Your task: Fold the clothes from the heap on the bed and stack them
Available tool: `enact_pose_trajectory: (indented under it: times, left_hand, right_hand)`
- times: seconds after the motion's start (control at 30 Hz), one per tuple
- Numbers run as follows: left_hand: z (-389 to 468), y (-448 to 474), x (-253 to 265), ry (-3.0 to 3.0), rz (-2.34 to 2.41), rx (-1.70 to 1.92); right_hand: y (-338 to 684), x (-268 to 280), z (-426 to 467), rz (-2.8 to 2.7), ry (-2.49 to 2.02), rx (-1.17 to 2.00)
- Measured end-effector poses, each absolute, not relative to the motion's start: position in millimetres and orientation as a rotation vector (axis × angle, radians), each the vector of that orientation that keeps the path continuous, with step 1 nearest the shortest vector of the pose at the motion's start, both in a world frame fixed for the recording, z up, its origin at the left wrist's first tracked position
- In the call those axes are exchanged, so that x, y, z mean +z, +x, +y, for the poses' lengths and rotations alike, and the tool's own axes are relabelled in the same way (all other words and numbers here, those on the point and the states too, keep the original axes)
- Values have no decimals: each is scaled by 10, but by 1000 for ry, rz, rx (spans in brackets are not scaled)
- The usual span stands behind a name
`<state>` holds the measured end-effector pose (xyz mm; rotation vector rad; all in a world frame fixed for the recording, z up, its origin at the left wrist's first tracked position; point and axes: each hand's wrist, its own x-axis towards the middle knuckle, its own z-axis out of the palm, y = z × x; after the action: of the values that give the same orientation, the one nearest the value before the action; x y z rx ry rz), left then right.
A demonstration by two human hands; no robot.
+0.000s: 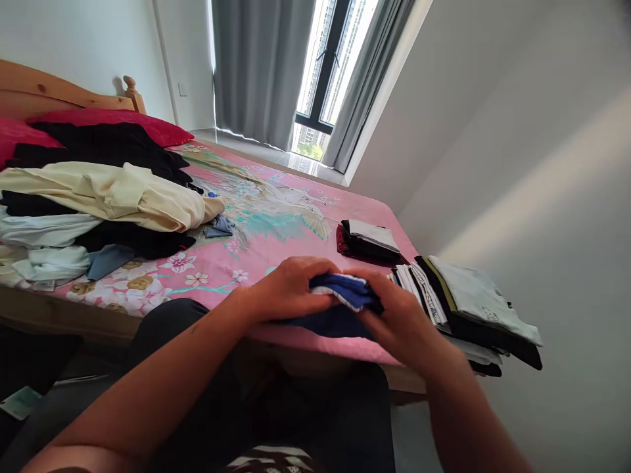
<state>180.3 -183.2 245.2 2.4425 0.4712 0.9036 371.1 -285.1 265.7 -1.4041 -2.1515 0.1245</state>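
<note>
My left hand [288,288] and my right hand [400,316] both grip a small blue garment with a white band [345,290], holding it over the near edge of the bed. A darker blue part of it [331,323] lies flat on the pink sheet beneath my hands. Right beside my right hand sits a stack of folded clothes [468,309], grey on top with black and white layers below.
The bed has a pink floral sheet [266,217]. A heap of unfolded clothes [98,203], cream, black and pale blue, fills its left side by red pillows [118,121]. A smaller folded pile [367,240] lies further back. Grey curtains and a window stand behind.
</note>
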Motion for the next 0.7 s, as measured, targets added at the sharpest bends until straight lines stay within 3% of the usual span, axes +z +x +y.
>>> enact_pose_trajectory:
  times: [0.13,0.33,0.57,0.7]
  left_hand:
    - [-1668,1821,2777,2270,314,771]
    - [-1511,1821,2960,1853,157,525]
    - [-1295,1907,2979,1455,27,352]
    - [-1230,2053,2969,1462,8,206]
  right_hand:
    - [3714,3084,-2817,-2209,-1429,53]
    - [3844,3353,-2811,-2171,-1304,198]
    - [3928,3472,-2785,-2390,-823,-655]
    - [3631,3639,-2919,-2795,-640,-764]
